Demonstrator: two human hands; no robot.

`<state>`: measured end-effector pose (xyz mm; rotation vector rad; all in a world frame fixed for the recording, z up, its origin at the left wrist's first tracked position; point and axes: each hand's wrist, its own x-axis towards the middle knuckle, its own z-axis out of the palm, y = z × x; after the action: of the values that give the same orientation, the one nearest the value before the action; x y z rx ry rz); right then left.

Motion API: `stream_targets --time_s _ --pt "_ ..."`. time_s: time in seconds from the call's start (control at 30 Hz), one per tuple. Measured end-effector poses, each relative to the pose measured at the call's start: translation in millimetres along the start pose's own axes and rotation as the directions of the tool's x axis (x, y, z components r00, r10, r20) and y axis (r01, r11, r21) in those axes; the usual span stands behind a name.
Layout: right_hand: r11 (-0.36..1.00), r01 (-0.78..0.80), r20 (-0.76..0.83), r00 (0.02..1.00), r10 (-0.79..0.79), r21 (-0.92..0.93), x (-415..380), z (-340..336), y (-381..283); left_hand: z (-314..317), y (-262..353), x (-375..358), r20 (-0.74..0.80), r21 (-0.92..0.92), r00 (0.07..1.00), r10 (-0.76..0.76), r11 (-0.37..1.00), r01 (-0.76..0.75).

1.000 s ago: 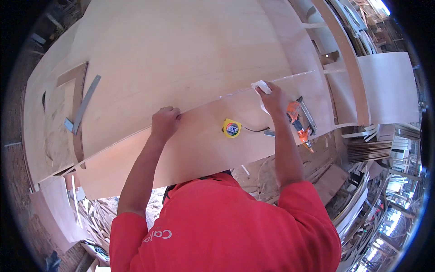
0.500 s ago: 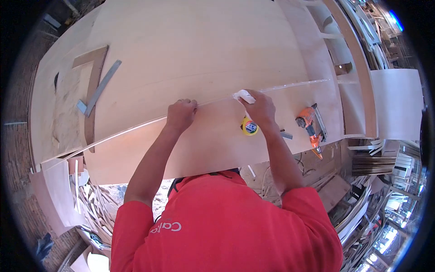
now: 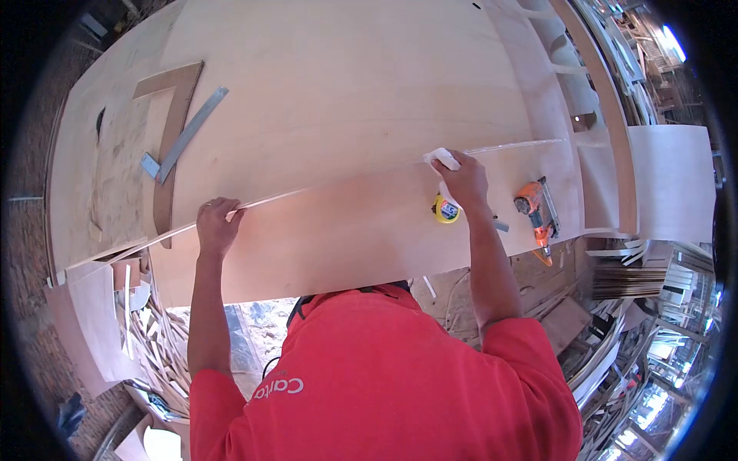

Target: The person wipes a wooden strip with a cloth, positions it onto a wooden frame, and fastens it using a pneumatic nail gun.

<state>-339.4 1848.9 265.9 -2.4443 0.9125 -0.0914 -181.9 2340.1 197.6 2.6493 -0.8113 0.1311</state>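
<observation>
1. The person wears a plain red shirt.
2. The left sleeve and right sleeve are short.
3. Pale lettering, seemingly "Carta", marks the shirt's left side.
4. The left hand and right hand are bare.

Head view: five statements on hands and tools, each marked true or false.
1. The right hand holds a white wad. True.
2. The orange tool lies on the board. True.
3. The left hand grips the orange tool. False: its fingers are at the thin strip.
4. The tape measure is yellow. True.
5. The square lies right of the orange tool in the picture. False: it lies to its left.
</observation>
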Motion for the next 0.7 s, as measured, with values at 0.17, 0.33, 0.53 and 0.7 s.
stream_targets --time_s 0.17,0.33,0.53,0.7 --pt "0.998 -0.058 -0.009 0.998 0.058 0.038 -9 11 -23 -1 -1 -1 -0.006 -0.068 0.999 -0.043 0.997 0.042" --pt "0.999 -0.031 -0.015 0.999 0.032 0.026 -20 25 -39 4 -8 -5 -0.049 -0.090 0.999 0.017 0.996 -0.022" --pt "0.999 0.044 -0.015 0.999 -0.044 0.032 -33 38 -54 4 -11 -4 -0.017 -0.061 1.000 -0.006 0.998 0.005" --pt "0.996 0.068 0.017 0.997 -0.069 0.050 -41 46 -69 6 -14 -5 -0.010 -0.084 1.000 -0.004 0.996 0.003"
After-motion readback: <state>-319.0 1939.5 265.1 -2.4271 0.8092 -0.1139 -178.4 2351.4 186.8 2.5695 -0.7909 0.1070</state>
